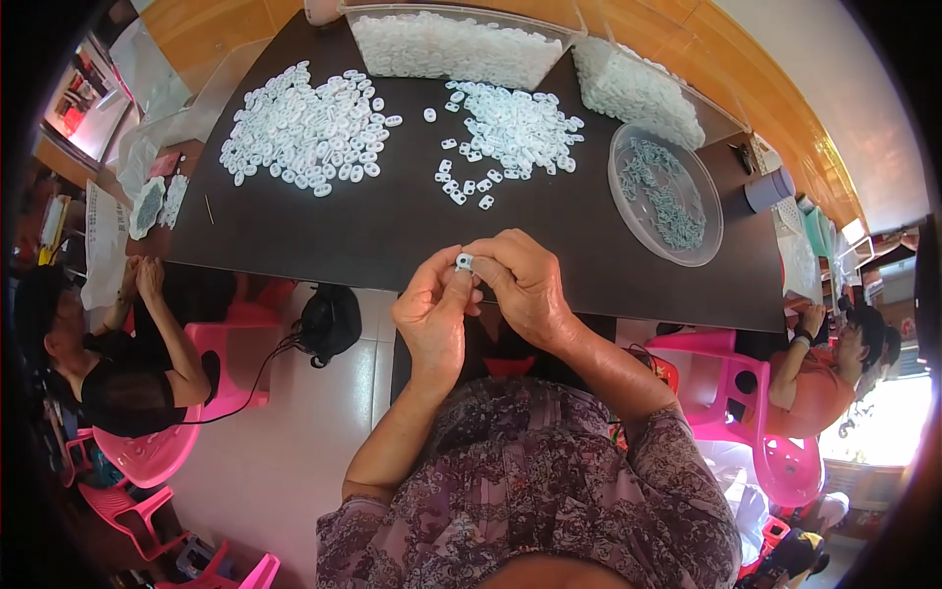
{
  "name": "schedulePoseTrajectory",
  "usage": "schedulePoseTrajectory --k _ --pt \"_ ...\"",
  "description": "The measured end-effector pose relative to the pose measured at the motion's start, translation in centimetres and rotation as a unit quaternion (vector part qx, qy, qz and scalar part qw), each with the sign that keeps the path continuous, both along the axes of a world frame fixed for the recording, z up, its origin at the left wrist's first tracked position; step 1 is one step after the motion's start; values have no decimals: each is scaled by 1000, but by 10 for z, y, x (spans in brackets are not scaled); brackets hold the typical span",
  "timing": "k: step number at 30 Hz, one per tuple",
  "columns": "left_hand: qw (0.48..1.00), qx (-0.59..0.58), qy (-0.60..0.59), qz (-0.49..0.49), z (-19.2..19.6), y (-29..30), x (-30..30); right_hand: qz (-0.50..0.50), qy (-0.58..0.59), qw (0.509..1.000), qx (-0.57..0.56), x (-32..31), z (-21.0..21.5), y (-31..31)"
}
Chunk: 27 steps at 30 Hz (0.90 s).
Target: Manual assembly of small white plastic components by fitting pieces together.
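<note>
Just beyond the table's near edge, my two hands meet at a small white plastic piece (pixel 463 261) with a dark hole in it. The thumb and fingers of my left hand (pixel 432 312) pinch it from one side. From the other side my right hand (pixel 527 287) closes on it too, its thumb pressed close. Fingers cover most of the piece. Farther off lie a heap of white oval pieces (pixel 304 133) at the left and a heap of smaller white two-holed pieces (pixel 515 123) nearer the middle, with several strays in front.
A round clear tray (pixel 713 231) of small grey-green parts sits at the right of the dark table (pixel 343 231). Clear bins (pixel 574 29) full of white pieces line the back. A purple cup (pixel 769 189) stands far right. People sit on both sides by pink chairs (pixel 137 456).
</note>
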<state>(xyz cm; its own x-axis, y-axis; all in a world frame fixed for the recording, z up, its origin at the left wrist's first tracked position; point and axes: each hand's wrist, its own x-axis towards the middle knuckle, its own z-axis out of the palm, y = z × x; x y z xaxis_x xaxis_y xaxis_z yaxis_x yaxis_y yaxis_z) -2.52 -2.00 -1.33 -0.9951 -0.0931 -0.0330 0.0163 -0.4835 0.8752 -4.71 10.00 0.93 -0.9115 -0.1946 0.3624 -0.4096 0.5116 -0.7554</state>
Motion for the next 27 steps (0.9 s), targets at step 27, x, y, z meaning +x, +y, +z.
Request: schedulePoseTrajectory --k 27 --pt "999 25 22 8 7 3 10 12 63 996 -55 18 0 7"
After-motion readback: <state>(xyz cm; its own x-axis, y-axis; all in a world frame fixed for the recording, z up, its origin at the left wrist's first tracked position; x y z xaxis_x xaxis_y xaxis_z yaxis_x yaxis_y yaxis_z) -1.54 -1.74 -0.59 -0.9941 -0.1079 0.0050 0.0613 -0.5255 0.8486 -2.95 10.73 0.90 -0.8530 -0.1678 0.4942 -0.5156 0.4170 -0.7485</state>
